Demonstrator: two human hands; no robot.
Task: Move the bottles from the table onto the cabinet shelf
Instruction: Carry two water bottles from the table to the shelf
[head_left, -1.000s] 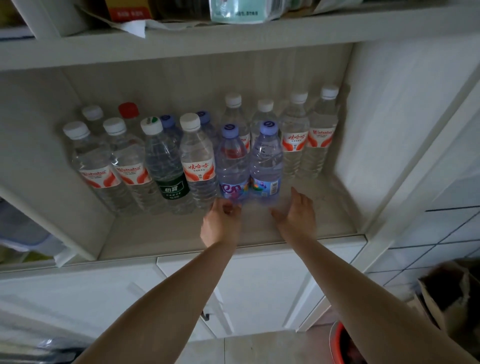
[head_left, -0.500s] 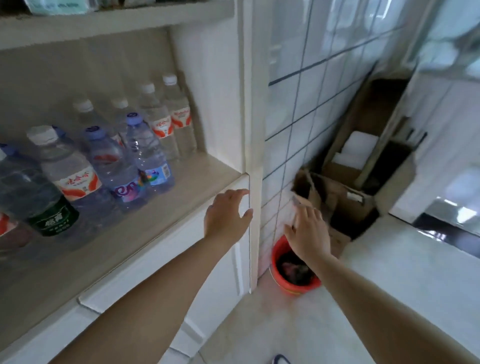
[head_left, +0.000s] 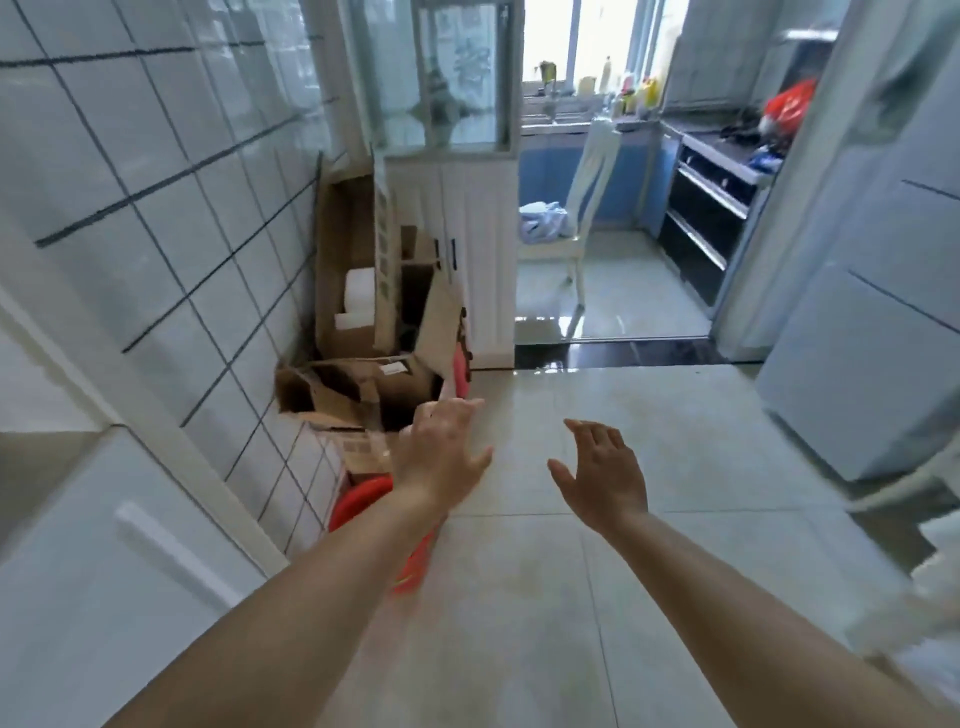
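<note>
Pale floor tiles (head_left: 519, 597) fill the frame's centre, cardboard boxes (head_left: 363, 384) at middle left. Left hand (head_left: 441, 457) and right hand (head_left: 602, 478) hover spread-fingered, holding nothing. No bottles, table or cabinet shelf show, so progress cannot be judged; another fetch seems likely.

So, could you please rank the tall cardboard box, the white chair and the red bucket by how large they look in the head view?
1. Tall cardboard box.
2. White chair, though it stands farther off, so its true size is unsure.
3. Red bucket, partly hidden by the left arm.
</note>
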